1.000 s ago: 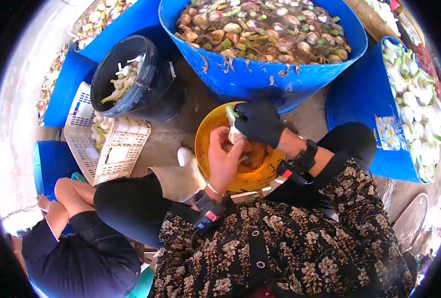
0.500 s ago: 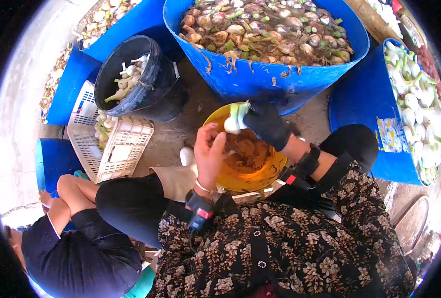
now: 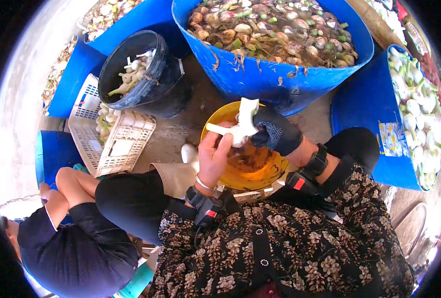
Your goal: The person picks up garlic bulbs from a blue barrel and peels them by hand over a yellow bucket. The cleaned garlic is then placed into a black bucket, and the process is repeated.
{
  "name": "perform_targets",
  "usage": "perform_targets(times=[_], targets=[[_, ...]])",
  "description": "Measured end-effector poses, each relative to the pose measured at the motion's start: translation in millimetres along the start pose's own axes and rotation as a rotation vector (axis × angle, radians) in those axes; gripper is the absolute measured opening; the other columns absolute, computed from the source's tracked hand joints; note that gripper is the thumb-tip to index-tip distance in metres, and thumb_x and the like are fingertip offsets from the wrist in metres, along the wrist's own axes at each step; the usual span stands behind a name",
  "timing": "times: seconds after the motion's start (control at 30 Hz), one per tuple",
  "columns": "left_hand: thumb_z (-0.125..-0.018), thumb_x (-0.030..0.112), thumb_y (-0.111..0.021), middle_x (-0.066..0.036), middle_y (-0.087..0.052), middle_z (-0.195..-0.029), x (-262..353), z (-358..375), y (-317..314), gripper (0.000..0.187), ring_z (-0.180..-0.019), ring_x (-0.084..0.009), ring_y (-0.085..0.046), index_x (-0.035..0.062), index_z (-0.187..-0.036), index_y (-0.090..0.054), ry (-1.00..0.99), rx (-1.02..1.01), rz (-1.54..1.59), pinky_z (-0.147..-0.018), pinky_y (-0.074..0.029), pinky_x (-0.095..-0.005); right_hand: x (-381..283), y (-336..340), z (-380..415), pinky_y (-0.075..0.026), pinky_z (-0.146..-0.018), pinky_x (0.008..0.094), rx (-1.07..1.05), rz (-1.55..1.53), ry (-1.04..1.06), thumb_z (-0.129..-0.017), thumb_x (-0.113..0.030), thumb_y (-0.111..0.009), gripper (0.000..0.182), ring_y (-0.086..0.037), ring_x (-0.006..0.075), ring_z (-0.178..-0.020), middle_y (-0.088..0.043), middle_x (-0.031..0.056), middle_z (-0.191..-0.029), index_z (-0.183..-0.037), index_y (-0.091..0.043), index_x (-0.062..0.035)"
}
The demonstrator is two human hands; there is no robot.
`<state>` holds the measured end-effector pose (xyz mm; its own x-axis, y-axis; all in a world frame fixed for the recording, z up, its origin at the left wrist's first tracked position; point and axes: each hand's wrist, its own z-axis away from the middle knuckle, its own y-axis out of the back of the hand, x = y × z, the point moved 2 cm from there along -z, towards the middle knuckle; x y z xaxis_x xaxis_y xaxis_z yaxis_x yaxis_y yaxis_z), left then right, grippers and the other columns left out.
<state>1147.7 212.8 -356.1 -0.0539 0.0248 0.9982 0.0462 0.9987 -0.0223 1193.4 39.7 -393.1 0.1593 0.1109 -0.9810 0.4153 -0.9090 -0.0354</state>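
Observation:
Over the yellow bowl (image 3: 283, 171), white garlic bulbs (image 3: 241, 133) with cut stems are held between my two hands. My left hand (image 3: 213, 158), bare, is closed with thumb and fingers pinching a bulb from the left; one thick stem points left above the thumb. My right hand (image 3: 278, 131), in a dark glove with a dotted grip, is closed on the garlic from the right. Another wide stem (image 3: 248, 108) sticks up beside the gloved fingers. The gloved fingertips are partly hidden behind the garlic. Brownish wet scraps lie in the bowl below.
A large blue tub (image 3: 280, 79) of garlic in murky water stands ahead. Left are a black bucket (image 3: 168, 82) and a white crate (image 3: 131, 144), both with garlic. A blue barrel (image 3: 352, 111) of cleaned garlic lies tilted at right. Another person (image 3: 76, 243) sits close at left.
My left hand has closed on the garlic, where its fingers were apart beside it. The garlic has turned, with one stem now pointing left. My gloved hand has moved slightly down and right.

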Motion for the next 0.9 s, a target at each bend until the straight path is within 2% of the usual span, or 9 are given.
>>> perform_targets(times=[0.07, 0.17, 0.2, 0.27, 0.37, 0.5, 0.6, 0.73, 0.9], targets=[[-0.09, 0.011, -0.048, -0.009, -0.062, -0.095, 6.2, 1.3, -2.5, 0.019, -0.084, -0.016, -0.06, 0.0004, -0.104, -0.056, 0.116, 0.056, 0.256, -0.075, -0.049, -0.0284, 1.4, 9.8, -1.8, -0.041, -0.049, 0.0207, -0.033, 0.2, 0.046, -0.081, -0.025, -0.061, 0.028, -0.057, 0.0103, -0.066, -0.061, 0.0055, -0.087, -0.102, -0.059, -0.0057], [-0.092, 0.011, -0.045, -0.008, -0.062, -0.096, 12.6, 0.7, 2.4, 0.02, -0.083, -0.0144, -0.06, 0.0003, -0.105, -0.056, 0.226, 0.17, 0.465, -0.074, -0.049, -0.0269, -22.6, 10.6, -12.1, -0.043, -0.05, 0.026, 0.139, -0.179, 0.063, -0.078, -0.024, -0.062, 0.028, -0.057, 0.0145, -0.065, -0.061, 0.0101, -0.083, -0.098, -0.058, -0.0047], [-0.092, 0.011, -0.045, -0.007, -0.062, -0.096, 13.5, -2.0, 10.2, 0.02, -0.082, -0.0142, -0.06, 0.0002, -0.105, -0.056, 0.226, 0.178, 0.495, -0.074, -0.05, -0.0269, -15.2, 26.9, -14.1, -0.045, -0.055, 0.0296, 0.164, -0.411, -0.192, -0.079, -0.027, -0.06, 0.03, -0.058, 0.0206, -0.068, -0.061, 0.0119, -0.085, -0.098, -0.057, -0.004], [-0.091, 0.009, -0.046, -0.007, -0.062, -0.096, 11.2, -5.9, 21.8, 0.02, -0.081, -0.0138, -0.06, 0.0002, -0.106, -0.056, 0.153, 0.258, 0.445, -0.072, -0.05, -0.0272, -9.2, 31.4, -16.9, -0.049, -0.064, 0.0334, 0.076, -0.23, -0.338, -0.08, -0.03, -0.059, 0.035, -0.06, 0.0272, -0.073, -0.061, 0.0157, -0.09, -0.102, -0.055, -0.0031], [-0.09, 0.006, -0.048, -0.008, -0.06, -0.101, 30.0, -0.9, 21.5, 0.018, -0.081, -0.0141, -0.06, -0.0014, -0.104, -0.056, 0.092, 0.211, 0.239, -0.074, -0.05, -0.0272, 0.1, 12.2, -7.7, -0.051, -0.075, 0.0339, -0.236, 0.983, 0.048, -0.08, -0.034, -0.058, 0.047, -0.063, 0.0288, -0.083, -0.061, 0.0218, -0.102, -0.113, -0.054, -0.0023], [-0.082, -0.002, -0.055, -0.01, -0.059, -0.103, 28.7, 0.7, 26.0, 0.026, -0.088, -0.0178, -0.06, 0.0016, -0.108, -0.058, -0.244, 0.004, -0.191, -0.077, -0.048, -0.0273, -2.7, 3.4, -5.7, -0.047, -0.085, 0.0349, -0.318, -0.009, -0.178, -0.083, -0.031, -0.059, 0.046, -0.059, 0.026, -0.097, -0.06, 0.0153, -0.111, -0.119, -0.053, -0.0044], [-0.077, -0.003, -0.059, -0.011, -0.058, -0.099, 28.6, 0.9, 19.0, 0.031, -0.09, -0.0211, -0.058, 0.0039, -0.107, -0.059, -0.333, -0.103, -0.46, -0.077, -0.048, -0.0292, -58.5, -14.2, -18.6, -0.045, -0.082, 0.0288, -0.408, -0.021, -0.357, -0.084, -0.019, -0.061, 0.042, -0.053, 0.0133, -0.096, -0.057, 0.0042, -0.108, -0.122, -0.049, -0.0027], [-0.076, -0.001, -0.063, -0.011, -0.057, -0.095, 32.4, 0.2, 7.1, 0.03, -0.088, -0.0235, -0.059, 0.003, -0.105, -0.06, -0.322, 0.045, -0.392, -0.075, -0.048, -0.0292, -37.9, -24.0, -19.6, -0.047, -0.077, 0.0363, -0.13, 0.172, -0.002, -0.08, -0.028, -0.064, 0.033, -0.06, 0.0265, -0.087, -0.062, 0.0129, -0.088, -0.1, -0.054, -0.0032], [-0.075, 0.001, -0.064, -0.012, -0.057, -0.087, 25.8, 1.2, 8.2, 0.021, -0.083, -0.0275, -0.058, 0.0027, -0.095, -0.059, -0.42, 0.115, -0.514, -0.072, -0.046, -0.033, -45.7, -28.5, -9.4, -0.049, -0.07, 0.034, 0.072, 0.429, -0.028, -0.074, -0.024, -0.072, 0.046, -0.063, 0.0228, -0.079, -0.064, 0.0111, -0.088, -0.108, -0.05, -0.0017]])
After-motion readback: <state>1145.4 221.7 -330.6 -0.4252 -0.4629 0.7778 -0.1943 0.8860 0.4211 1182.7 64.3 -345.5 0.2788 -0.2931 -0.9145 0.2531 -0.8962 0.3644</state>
